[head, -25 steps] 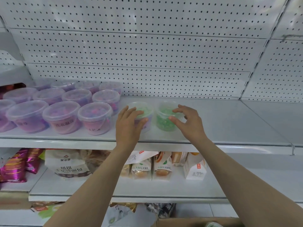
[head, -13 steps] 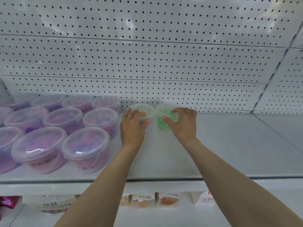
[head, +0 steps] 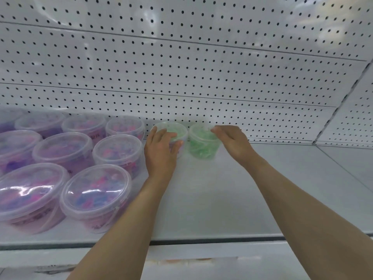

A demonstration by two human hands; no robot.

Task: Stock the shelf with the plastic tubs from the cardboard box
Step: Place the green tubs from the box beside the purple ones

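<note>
Two small clear tubs stand side by side at the back of the white shelf [head: 222, 199], against the pegboard. The left tub [head: 174, 129] has pale green and pink contents; the right tub [head: 201, 147] is filled with green. My left hand [head: 161, 152] rests on the left tub's front, its fingers lying fairly straight over the lid and its thumb on the side. My right hand [head: 232, 141] touches the green tub's right rim with relaxed fingers. The cardboard box is out of view.
Several larger clear tubs with pink and purple contents [head: 94, 197] fill the shelf's left part in rows, the nearest just left of my left forearm. A white pegboard back wall [head: 181, 67] rises behind. Bare shelf stretches to the right, up to a divider [head: 343, 98].
Both hands have pushed the two small tubs further back to the pegboard. My right hand has slid off the green tub's top to its right rim. The view has moved closer.
</note>
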